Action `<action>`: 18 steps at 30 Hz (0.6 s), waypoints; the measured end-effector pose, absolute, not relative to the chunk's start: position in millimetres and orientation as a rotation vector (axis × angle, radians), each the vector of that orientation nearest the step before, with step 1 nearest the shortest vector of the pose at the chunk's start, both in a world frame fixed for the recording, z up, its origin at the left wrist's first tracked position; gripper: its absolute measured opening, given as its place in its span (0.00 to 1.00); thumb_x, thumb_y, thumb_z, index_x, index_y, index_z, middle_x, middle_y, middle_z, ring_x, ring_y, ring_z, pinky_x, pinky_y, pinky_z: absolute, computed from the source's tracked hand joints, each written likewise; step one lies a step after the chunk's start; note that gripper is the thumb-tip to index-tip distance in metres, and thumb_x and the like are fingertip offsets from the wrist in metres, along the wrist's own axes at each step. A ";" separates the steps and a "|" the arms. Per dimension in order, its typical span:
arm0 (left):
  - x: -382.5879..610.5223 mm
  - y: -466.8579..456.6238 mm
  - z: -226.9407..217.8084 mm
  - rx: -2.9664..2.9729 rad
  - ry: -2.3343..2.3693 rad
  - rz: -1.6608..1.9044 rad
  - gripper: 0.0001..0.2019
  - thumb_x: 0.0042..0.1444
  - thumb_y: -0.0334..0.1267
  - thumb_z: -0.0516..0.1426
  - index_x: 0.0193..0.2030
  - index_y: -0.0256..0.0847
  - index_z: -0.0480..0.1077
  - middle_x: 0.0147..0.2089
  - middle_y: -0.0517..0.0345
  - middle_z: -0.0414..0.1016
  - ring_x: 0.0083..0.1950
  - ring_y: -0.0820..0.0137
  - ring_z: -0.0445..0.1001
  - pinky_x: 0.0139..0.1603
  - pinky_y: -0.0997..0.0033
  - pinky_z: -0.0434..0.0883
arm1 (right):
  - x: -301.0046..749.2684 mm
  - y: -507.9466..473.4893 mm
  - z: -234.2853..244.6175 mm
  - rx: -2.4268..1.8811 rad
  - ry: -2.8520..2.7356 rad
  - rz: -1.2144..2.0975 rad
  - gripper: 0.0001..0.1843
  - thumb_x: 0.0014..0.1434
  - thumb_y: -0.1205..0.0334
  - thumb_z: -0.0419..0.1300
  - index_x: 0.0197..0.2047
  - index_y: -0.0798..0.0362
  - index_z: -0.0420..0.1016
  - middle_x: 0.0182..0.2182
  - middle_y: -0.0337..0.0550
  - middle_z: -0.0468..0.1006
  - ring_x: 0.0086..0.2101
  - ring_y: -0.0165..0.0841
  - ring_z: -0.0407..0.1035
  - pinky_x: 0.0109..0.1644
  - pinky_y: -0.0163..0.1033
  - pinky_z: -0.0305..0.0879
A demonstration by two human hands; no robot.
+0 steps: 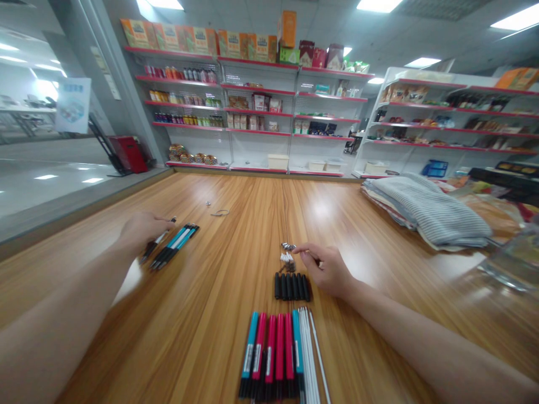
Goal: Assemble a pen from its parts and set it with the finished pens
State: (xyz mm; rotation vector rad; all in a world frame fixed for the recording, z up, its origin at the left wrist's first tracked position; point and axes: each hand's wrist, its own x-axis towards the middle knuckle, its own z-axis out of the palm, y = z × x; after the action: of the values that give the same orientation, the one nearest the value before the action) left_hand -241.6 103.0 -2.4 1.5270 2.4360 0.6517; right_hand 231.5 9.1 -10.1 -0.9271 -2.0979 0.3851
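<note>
On the left of the table, my left hand has its fingers closed on a pen with a dark grip. Close beside it lie several assembled pens, blue and white with black grips. My right hand reaches in from the right, index finger stretched out at the small silver metal parts and thumb a little apart. Below its fingertips are small white parts and springs. Nearer me come a row of black grips, pink and blue pen barrels and white refills.
A thin ring-like loop and a tiny metal piece lie farther back on the wooden table. Folded striped cloth and a clear container stand at the right. Stocked shelves rise behind.
</note>
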 end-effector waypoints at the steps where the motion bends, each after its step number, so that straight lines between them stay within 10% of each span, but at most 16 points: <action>1: -243.7 105.4 -4.4 1.514 2.465 0.600 0.23 0.43 0.51 0.63 0.40 0.33 0.77 0.17 0.60 0.66 0.25 0.69 0.64 0.28 0.72 0.58 | 231.6 9.3 -9.9 -0.932 -2.097 0.379 0.11 0.63 0.64 0.51 0.43 0.54 0.73 0.16 0.30 0.55 0.17 0.22 0.48 0.23 0.32 0.45; 9: -242.9 113.2 -4.8 1.582 2.486 0.429 0.24 0.44 0.55 0.61 0.46 0.45 0.77 0.34 0.57 0.77 0.29 0.70 0.66 0.29 0.73 0.58 | 231.2 9.7 -9.3 -0.925 -2.104 0.380 0.11 0.63 0.64 0.51 0.42 0.55 0.74 0.16 0.30 0.54 0.17 0.23 0.48 0.23 0.32 0.45; 18: -230.3 111.0 0.7 1.558 2.445 0.448 0.23 0.45 0.51 0.62 0.45 0.38 0.76 0.28 0.58 0.75 0.28 0.70 0.67 0.30 0.72 0.60 | 231.2 9.6 -9.4 -0.905 -2.101 0.383 0.11 0.63 0.65 0.51 0.42 0.56 0.74 0.16 0.30 0.55 0.17 0.22 0.48 0.23 0.31 0.44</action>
State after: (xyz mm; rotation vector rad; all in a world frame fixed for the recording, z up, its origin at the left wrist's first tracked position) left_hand -230.3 111.0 0.7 1.5579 2.4449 0.4483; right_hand 231.2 9.6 -9.4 -0.9048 -2.1005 0.3835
